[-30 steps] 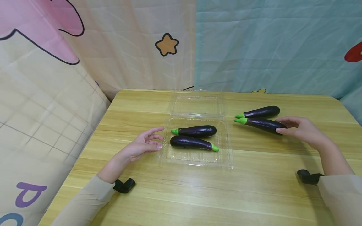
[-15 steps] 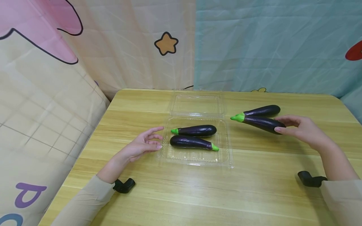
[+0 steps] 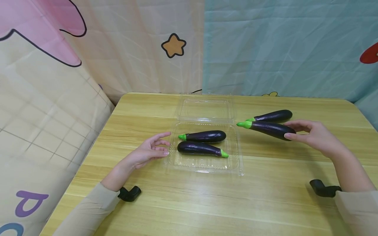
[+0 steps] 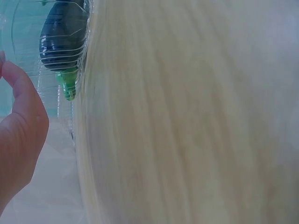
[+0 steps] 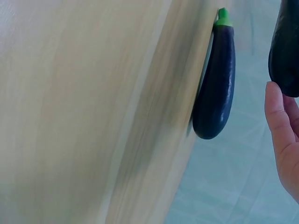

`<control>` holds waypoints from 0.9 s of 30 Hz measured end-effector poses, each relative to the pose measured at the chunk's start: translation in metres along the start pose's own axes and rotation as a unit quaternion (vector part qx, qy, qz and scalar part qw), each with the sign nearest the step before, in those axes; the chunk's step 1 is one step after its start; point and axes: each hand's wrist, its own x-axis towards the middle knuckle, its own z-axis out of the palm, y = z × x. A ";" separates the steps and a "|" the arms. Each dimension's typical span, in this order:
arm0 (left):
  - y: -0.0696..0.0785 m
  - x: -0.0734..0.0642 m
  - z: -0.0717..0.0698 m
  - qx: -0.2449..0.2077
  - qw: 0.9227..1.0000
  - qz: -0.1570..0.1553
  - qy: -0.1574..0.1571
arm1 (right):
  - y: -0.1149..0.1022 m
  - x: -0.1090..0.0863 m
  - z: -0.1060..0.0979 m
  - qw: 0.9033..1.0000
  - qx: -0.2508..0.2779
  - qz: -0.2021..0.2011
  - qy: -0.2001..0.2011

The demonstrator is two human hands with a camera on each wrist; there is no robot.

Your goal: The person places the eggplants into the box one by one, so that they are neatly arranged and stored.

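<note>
My right hand [image 3: 314, 139] pinches the thick end of a dark purple eggplant [image 3: 270, 129], its green stem pointing left. In the right wrist view this held eggplant [image 5: 286, 51] is raised off the table, cut by the frame edge. Behind it another eggplant [image 3: 276, 116] lies on the table. A clear plastic clamshell container [image 3: 203, 165] stands with its lid laid back. Inside are two eggplants, the rear one [image 3: 206, 136] with its stem to the left, the front one [image 3: 200, 148] with its stem to the right. At the container's left side my left hand [image 3: 150, 150] holds nothing, fingers loosely bent.
The clear lid [image 3: 205, 109] reaches toward the back edge of the wooden table [image 3: 206, 203]. Printed curtains [image 3: 265, 49] hang close behind the table. A black wrist mount sits on each forearm, the left one [image 3: 130, 194] low over the tabletop.
My right hand has lifted its eggplant slightly and carried it a little to the left, away from the eggplant behind. The left hand and the container have stayed in place.
</note>
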 end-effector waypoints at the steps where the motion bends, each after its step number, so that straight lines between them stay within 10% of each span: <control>1: 0.000 0.000 0.000 -0.001 1.000 -0.001 0.001 | -0.001 -0.001 0.000 1.000 -0.003 -0.002 0.002; 27: -0.001 0.001 -0.001 -0.003 1.000 -0.002 -0.004 | -0.040 -0.004 0.018 0.997 0.013 -0.071 -0.011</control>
